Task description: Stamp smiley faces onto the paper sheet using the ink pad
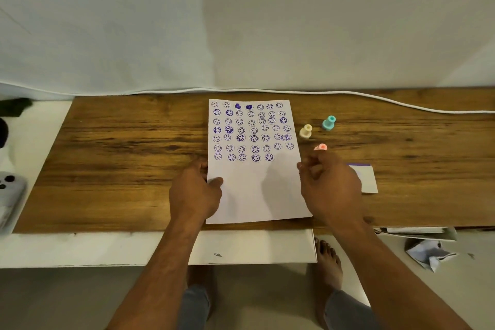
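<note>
A white paper sheet [257,190] lies on the wooden table [120,163], its upper half filled with several rows of purple smiley prints and two hearts. My left hand [197,190] rests on the sheet's left edge, thumb on the paper. My right hand [329,185] hovers at the sheet's right edge, fingers pinched on a pink stamp [321,147] whose top pokes out above the fingertips. The ink pad [368,179], white with a purple strip, lies just right of that hand and is partly hidden by it.
A cream stamp [306,131] and a teal stamp [329,123] stand right of the sheet. A white cable [401,103] runs along the table's back. A phone [10,190] lies at far left. Crumpled paper [428,252] is on the floor at the right; my bare feet are below the table edge.
</note>
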The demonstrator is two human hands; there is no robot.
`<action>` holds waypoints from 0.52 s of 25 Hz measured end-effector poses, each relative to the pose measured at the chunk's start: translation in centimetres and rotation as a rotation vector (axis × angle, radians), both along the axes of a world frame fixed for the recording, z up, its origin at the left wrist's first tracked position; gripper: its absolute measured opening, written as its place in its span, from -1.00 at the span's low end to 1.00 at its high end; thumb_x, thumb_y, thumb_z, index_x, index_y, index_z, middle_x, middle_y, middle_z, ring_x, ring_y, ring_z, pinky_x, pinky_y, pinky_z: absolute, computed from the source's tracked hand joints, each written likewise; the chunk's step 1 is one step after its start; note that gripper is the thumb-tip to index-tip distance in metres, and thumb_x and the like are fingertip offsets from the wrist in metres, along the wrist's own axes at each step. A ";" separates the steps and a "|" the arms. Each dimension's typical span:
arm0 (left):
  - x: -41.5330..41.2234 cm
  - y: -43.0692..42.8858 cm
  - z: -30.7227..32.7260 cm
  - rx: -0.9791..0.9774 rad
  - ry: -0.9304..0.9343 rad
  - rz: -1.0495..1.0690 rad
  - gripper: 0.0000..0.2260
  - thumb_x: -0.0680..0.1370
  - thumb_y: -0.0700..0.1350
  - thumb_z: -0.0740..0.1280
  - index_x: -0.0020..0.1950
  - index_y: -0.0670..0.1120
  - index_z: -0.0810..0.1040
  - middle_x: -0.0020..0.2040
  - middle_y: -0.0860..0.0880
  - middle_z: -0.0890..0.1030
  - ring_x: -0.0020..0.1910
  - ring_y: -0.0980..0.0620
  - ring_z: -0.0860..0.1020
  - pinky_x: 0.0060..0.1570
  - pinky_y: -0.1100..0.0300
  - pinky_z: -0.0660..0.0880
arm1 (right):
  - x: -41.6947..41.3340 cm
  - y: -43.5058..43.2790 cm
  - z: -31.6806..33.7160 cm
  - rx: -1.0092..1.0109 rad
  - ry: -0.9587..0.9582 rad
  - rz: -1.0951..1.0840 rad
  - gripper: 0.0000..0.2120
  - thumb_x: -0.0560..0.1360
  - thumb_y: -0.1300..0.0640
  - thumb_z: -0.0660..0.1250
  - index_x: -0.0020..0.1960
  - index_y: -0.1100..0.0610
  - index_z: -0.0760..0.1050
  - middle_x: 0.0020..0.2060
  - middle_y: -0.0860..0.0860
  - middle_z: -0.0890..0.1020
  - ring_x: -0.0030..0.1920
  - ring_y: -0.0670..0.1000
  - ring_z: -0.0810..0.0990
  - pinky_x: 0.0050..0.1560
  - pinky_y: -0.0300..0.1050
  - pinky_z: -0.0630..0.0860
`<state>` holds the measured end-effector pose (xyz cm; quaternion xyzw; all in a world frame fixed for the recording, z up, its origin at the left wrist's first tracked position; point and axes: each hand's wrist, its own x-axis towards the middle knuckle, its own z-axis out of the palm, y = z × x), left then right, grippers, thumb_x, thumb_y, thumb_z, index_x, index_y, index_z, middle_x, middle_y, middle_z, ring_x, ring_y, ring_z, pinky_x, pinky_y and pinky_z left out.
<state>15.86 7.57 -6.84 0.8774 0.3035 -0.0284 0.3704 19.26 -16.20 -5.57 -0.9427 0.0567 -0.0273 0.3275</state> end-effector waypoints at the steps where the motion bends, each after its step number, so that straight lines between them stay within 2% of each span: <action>1: 0.0 0.0 0.0 0.030 0.005 -0.012 -0.74 0.48 -0.08 0.50 0.16 0.01 0.62 -0.06 0.05 0.72 -0.10 -0.04 0.66 -0.06 0.09 0.55 | -0.1 0.2 0.4 -0.054 -0.114 0.036 -0.77 0.57 -0.02 0.44 0.18 0.04 0.61 0.00 -0.04 0.70 -0.10 -0.04 0.57 -0.09 -0.11 0.48; 3: -0.1 -0.1 0.0 0.084 0.002 -0.022 -0.72 0.48 -0.05 0.51 0.18 0.00 0.61 0.00 0.01 0.72 -0.05 -0.09 0.66 -0.02 0.06 0.57 | 0.0 0.6 1.3 -0.088 -0.293 0.140 -0.60 0.60 -0.06 0.39 0.39 0.06 0.52 0.26 0.03 0.63 0.22 0.06 0.55 0.11 0.00 0.51; 4: -0.1 -0.2 0.0 0.106 0.007 -0.021 -0.70 0.48 -0.04 0.51 0.18 -0.01 0.61 0.02 0.00 0.71 -0.04 -0.10 0.66 -0.03 0.08 0.55 | 0.1 0.8 1.6 -0.116 -0.326 0.192 -0.51 0.62 -0.11 0.33 0.49 0.05 0.43 0.40 0.04 0.55 0.40 0.09 0.45 0.29 0.10 0.46; 6: -0.2 -0.2 -0.2 0.138 0.014 -0.020 -0.69 0.48 -0.02 0.51 0.18 -0.01 0.60 0.04 -0.02 0.70 -0.03 -0.12 0.65 -0.06 0.09 0.51 | 0.1 1.3 1.9 -0.215 -0.306 0.266 -0.34 0.65 -0.24 0.18 0.65 -0.01 0.15 0.62 0.03 0.27 0.63 0.11 0.13 0.56 0.23 0.15; 8: -0.2 -0.3 -0.3 0.166 0.017 -0.028 -0.69 0.48 0.01 0.50 0.19 -0.01 0.59 0.08 -0.04 0.68 0.00 -0.12 0.64 -0.04 0.06 0.51 | 0.0 1.6 1.7 -0.300 -0.263 0.310 -0.26 0.65 -0.34 0.05 0.69 -0.06 -0.08 0.69 -0.01 0.01 0.67 0.13 -0.09 0.59 0.32 -0.06; 10: -0.2 -0.7 -0.2 0.210 -0.040 -0.053 -0.67 0.50 0.04 0.47 0.22 -0.03 0.58 0.14 -0.08 0.65 0.08 -0.15 0.61 0.03 0.00 0.53 | -0.1 1.5 1.1 -0.369 -0.209 0.326 -0.24 0.64 -0.39 -0.01 0.68 -0.10 -0.20 0.69 -0.02 -0.11 0.66 0.13 -0.18 0.57 0.40 -0.11; 11: -0.1 -0.8 -0.2 0.228 -0.112 -0.074 -0.63 0.52 0.07 0.45 0.26 -0.05 0.56 0.20 -0.10 0.62 0.15 -0.18 0.59 0.09 -0.03 0.52 | -0.1 1.3 0.7 -0.389 -0.182 0.324 -0.23 0.63 -0.41 -0.03 0.68 -0.11 -0.23 0.69 -0.02 -0.14 0.66 0.13 -0.21 0.56 0.42 -0.11; 13: -0.1 -1.4 0.5 0.289 -0.250 -0.141 -0.46 0.57 0.18 0.34 0.47 -0.07 0.43 0.42 -0.13 0.50 0.41 -0.17 0.44 0.36 -0.09 0.41 | 0.0 1.1 0.4 -0.399 -0.180 0.319 -0.22 0.62 -0.43 -0.07 0.68 -0.11 -0.25 0.69 -0.02 -0.15 0.66 0.13 -0.21 0.55 0.44 -0.10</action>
